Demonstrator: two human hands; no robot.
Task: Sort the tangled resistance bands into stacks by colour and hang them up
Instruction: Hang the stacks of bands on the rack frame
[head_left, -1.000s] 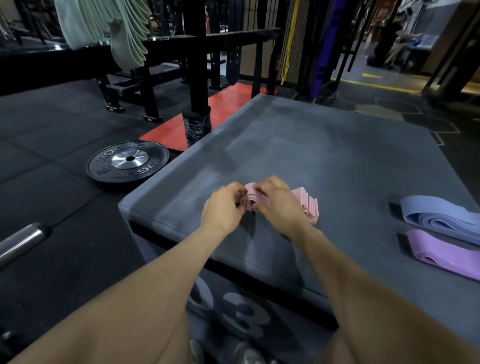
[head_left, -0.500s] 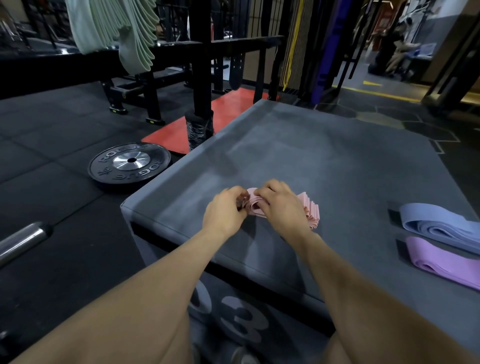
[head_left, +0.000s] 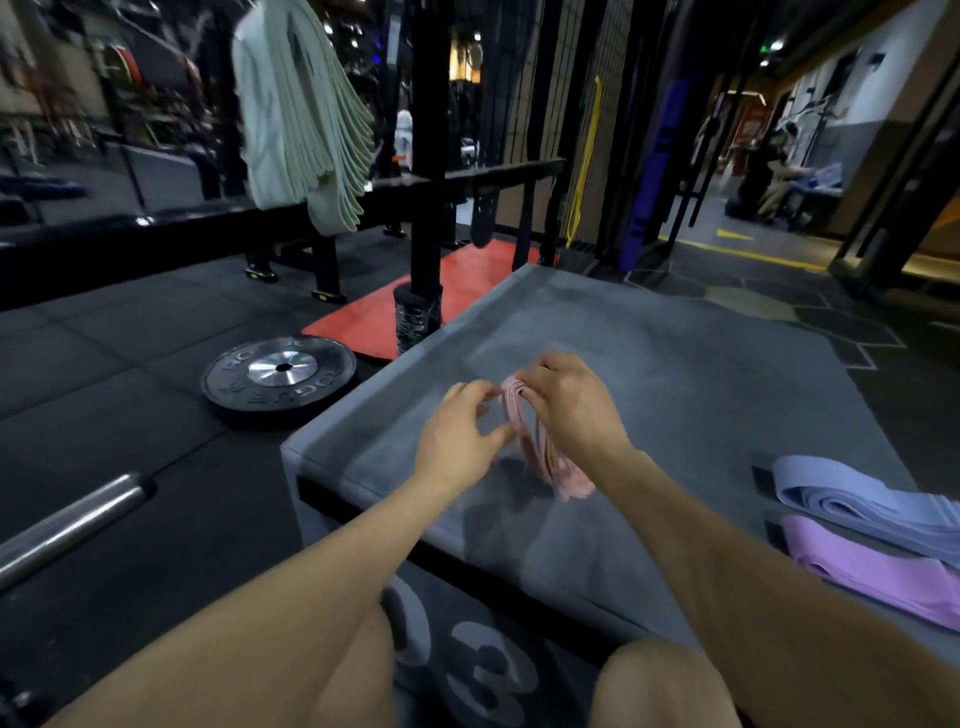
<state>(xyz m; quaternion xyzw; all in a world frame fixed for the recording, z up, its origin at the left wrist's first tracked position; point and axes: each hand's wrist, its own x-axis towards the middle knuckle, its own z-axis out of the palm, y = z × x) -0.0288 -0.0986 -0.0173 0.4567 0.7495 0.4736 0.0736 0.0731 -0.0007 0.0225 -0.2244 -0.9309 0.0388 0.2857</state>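
Two hands meet over the near left part of the grey padded worktop (head_left: 675, 364). Our right hand (head_left: 571, 410) grips the stack of pink resistance bands (head_left: 540, 452) by its upper end, fingers curled over the top, and the bundle now hangs tilted above the surface with its lower end drooping toward us; a second ago it lay flat on the worktop under both hands. Our left hand (head_left: 462, 436) has come off the stack and sits just beside it, fingers loosely bent and holding nothing, thumb tip close to the pink edge; whether it touches we cannot tell. Both hands are higher than before, and a shadow shows under the raised bands. At the right edge the blue resistance bands (head_left: 857, 504) and the purple resistance bands (head_left: 883, 571) lie side by side as before. Pale green resistance bands (head_left: 301, 119) hang from the black rack (head_left: 426, 156) beyond, above the floor where a weight plate (head_left: 280, 374) lies.
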